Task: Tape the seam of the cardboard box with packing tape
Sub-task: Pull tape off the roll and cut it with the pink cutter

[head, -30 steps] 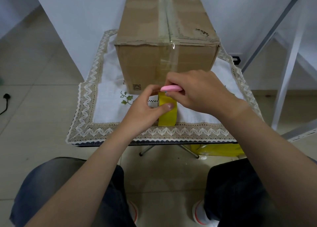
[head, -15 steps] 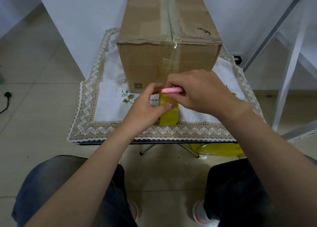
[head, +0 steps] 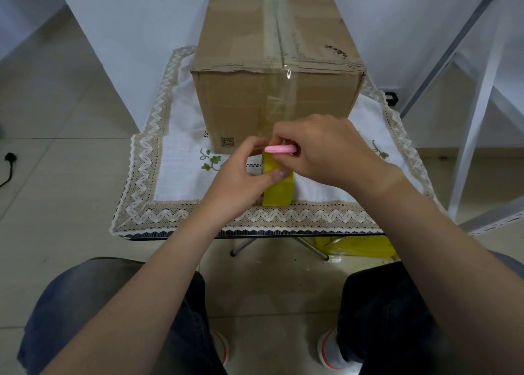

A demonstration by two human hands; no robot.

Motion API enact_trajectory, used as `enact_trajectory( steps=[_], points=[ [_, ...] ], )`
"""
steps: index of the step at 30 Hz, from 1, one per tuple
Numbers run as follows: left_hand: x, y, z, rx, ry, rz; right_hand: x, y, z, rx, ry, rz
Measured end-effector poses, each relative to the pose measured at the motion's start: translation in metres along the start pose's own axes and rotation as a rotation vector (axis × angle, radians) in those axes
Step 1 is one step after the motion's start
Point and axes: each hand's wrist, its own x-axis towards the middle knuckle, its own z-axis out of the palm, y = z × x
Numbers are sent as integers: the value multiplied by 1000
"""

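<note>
A long cardboard box (head: 241, 99) stands on the small table, its top seam (head: 276, 20) covered by clear tape that runs down the near face. In front of the box stands a yellow roll of packing tape (head: 279, 189) on edge. My left hand (head: 241, 182) grips the roll, thumb pressed on its outer face. My right hand (head: 320, 150) holds a pink cutter (head: 280, 149) flat just above the roll, close to the box's lower front edge. The tape between roll and box is hidden by my fingers.
A white lace-edged cloth (head: 170, 176) covers the folding table. A white metal frame (head: 479, 105) rises at the right. A yellow package (head: 357, 247) lies on the floor under the table, and a black plug (head: 10, 158) at far left. My knees sit below.
Both hands stay on the roll and cutter in nearly the same place; the view has shifted slightly, and the left thumb sits a little higher on the roll.
</note>
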Motion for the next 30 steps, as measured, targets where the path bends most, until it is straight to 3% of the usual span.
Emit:
enact_trajectory(
  steps=[16, 30],
  points=[
    [-1, 0, 1, -29, 22, -5, -17, 10, -3, 85, 46, 74],
    [-4, 4, 0, -47, 19, -11, -53, 35, 5, 26, 97, 327]
  ],
)
